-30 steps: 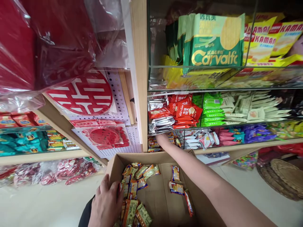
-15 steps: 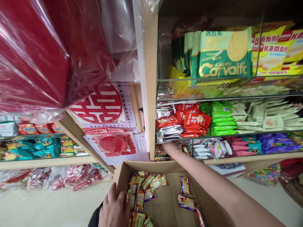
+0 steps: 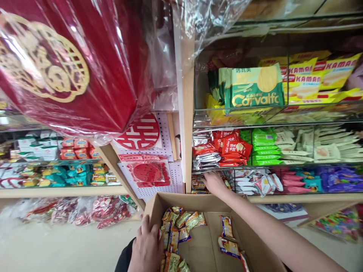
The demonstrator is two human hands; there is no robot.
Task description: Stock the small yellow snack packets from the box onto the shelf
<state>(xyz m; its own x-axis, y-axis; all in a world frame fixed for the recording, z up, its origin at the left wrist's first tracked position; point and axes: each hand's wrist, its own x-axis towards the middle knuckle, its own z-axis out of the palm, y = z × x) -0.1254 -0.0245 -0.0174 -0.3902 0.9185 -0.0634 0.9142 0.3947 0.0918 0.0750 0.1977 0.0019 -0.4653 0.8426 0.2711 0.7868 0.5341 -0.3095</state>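
A brown cardboard box (image 3: 157,202) sits low in front of me, holding several small orange, yellow and green snack packets (image 3: 181,223). My left hand (image 3: 147,247) rests on the box's left wall, fingers curled over its rim. My right hand (image 3: 214,182) reaches over the box into the lowest shelf compartment (image 3: 198,183), among small orange snack packets. Its fingertips are hidden behind the glass front, so I cannot see whether it holds anything.
Glass-fronted wooden shelves (image 3: 187,124) hold red packets (image 3: 229,147), green packets (image 3: 262,145), Carvalfo bags (image 3: 255,88) and yellow bags. A large red gift box in plastic wrap (image 3: 65,64) hangs at upper left. More snacks fill the left shelves (image 3: 56,173). Pale floor lies below.
The view has tilted up and shifted, bringing the red gift box into sight. My right hand has drawn back slightly, so more of it shows outside the compartment. My left hand stays on the box.
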